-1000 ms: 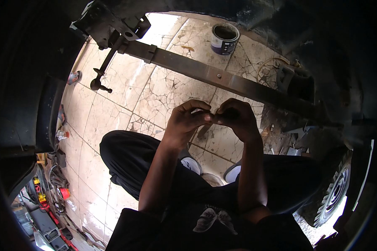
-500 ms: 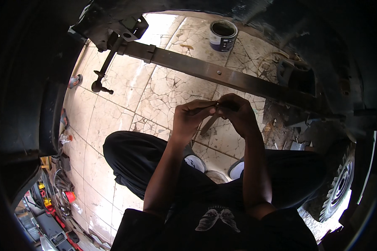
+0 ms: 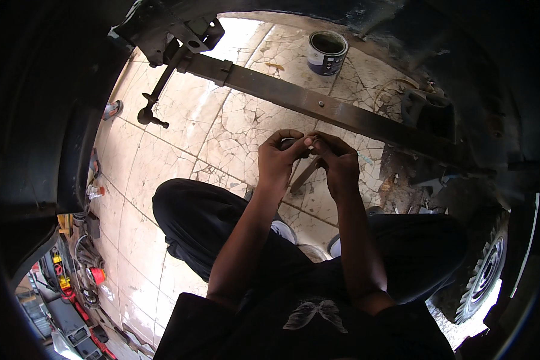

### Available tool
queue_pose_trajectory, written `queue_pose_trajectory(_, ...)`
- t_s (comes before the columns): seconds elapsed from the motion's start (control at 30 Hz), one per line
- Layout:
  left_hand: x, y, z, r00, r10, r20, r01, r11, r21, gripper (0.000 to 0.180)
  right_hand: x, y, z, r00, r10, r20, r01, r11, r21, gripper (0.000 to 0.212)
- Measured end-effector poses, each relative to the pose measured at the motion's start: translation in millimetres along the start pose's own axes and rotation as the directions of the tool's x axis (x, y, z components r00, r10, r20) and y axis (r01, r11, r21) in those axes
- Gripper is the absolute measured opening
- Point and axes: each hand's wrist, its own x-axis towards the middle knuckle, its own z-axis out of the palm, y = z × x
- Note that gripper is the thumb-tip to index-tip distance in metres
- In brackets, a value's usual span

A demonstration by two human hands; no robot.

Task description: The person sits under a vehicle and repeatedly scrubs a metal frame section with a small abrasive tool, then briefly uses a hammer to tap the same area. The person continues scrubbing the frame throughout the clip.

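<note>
My left hand (image 3: 277, 161) and my right hand (image 3: 340, 167) meet in front of me, with their thumbs and fingertips pinched together. Whatever sits between the fingertips is too small and dark to name. Just below the fingers shows a flat greyish strip (image 3: 304, 176); whether it touches a hand or lies on the floor I cannot tell. Beyond the hands, a rusty metal beam (image 3: 270, 86) crosses from upper left to right, apart from both of them. A rod with a ball joint (image 3: 144, 115) hangs from the beam's left end.
A paint can (image 3: 326, 62) stands on the cracked tile floor (image 3: 222, 138) past the beam. Dark vehicle panels surround me. At right is a wheel with a treaded tyre (image 3: 486, 273); at lower left lie several tools and a grey toolbox (image 3: 66, 318). My bent knees flank my forearms.
Both hands have drawn closer together, and their fingers have shifted around the pinch. The whole view has moved slightly, with the beam and can now a little further right.
</note>
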Motion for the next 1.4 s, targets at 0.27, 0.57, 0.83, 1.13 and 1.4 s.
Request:
queue_pose_trajectory(0.27, 2.6, 14.5, 8.8, 0.978, 0.208, 0.017, -0.208, 0.964, 0.167, 0.023, -1.3, -8.7, 17.3, 0.993, -0.109, 0.036, 0.099, 0.973, 0.210, 0.031)
queue_pose_trajectory(0.57, -0.4, -13.4, -6.2, 0.982, 0.189, 0.004, -0.169, 0.868, 0.467, 0.025, -9.4, 5.5, -3.0, 0.997, -0.022, -0.076, 0.027, 0.998, 0.061, 0.031)
queue_pose_trajectory(0.83, 12.7, -34.0, 28.2, 0.959, 0.244, 0.145, -0.273, 0.652, 0.707, 0.030, -1.7, -8.4, -95.0, 0.883, -0.396, -0.253, 0.150, 0.747, -0.647, 0.022)
queue_pose_trajectory(1.13, 132.0, -30.3, 49.6, 0.697, 0.553, 0.457, -0.585, 0.068, 0.808, 0.020, 93.9, -38.7, -113.7, 0.928, -0.363, 0.084, 0.205, 0.309, -0.929, 0.014)
queue_pose_trajectory(1.4, 186.9, -28.3, 9.9, 0.678, 0.456, 0.577, -0.423, -0.399, 0.813, 0.039, 110.1, -39.7, -99.3, 0.942, -0.302, 0.149, 0.201, 0.148, -0.968, 0.015)
